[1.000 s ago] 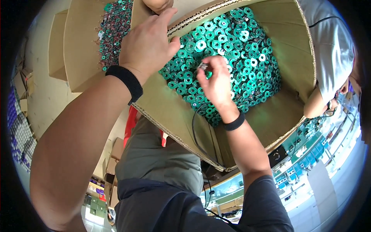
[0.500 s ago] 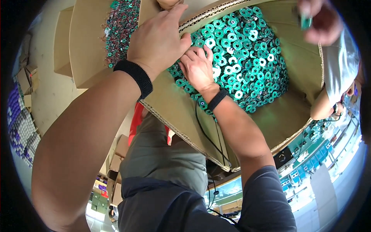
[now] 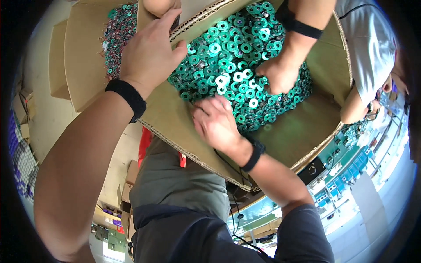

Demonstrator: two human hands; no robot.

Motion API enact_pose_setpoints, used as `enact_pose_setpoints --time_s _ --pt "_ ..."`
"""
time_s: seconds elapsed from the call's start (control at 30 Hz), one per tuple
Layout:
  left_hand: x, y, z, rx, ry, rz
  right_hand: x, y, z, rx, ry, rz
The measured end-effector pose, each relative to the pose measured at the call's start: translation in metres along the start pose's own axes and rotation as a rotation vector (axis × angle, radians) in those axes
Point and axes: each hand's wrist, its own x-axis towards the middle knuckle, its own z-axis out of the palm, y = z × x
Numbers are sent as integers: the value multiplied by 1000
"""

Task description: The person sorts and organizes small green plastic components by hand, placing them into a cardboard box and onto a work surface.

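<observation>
A large cardboard box (image 3: 164, 107) stands tilted in front of me, holding a heap of small green ring-shaped parts (image 3: 241, 76) with dark undersides. My left hand (image 3: 149, 55) grips the box's upper left edge, thumb on the inner side. Low in the box, at the heap's near edge beside the wall, is my right hand (image 3: 215, 120). Its fingers are curled and slightly blurred; their tips and anything in them are hidden. Black bands circle both my wrists. A co-worker's hand (image 3: 280, 76) reaches from above into the heap, its fingers closed downward.
Another hand (image 3: 160, 6) touches the box edge beyond my left hand. A second carton (image 3: 83, 57) at the left holds green and reddish parts. At the right are a person's light sleeve (image 3: 366, 48) and a bench with blue bins (image 3: 346, 173). A black cable hangs near the box's front corner.
My right hand has moved from the heap's left side down toward the near wall. The co-worker's hand has gone from above the box's right side into the heap. The box appears shifted left.
</observation>
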Motion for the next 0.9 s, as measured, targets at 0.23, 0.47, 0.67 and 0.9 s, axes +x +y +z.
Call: enact_pose_setpoints --time_s 0.23,0.47,0.67,0.9 --pt "0 2 2 -3 30 27 -86 10 -63 -27 -452 517" --pt "0 5 0 -11 28 26 -68 47 -71 -78 -383 772" --pt "1 2 1 6 48 62 -61 47 -66 -151 -469 771" --pt "2 4 0 -12 29 19 -62 29 -26 -363 -638 705"
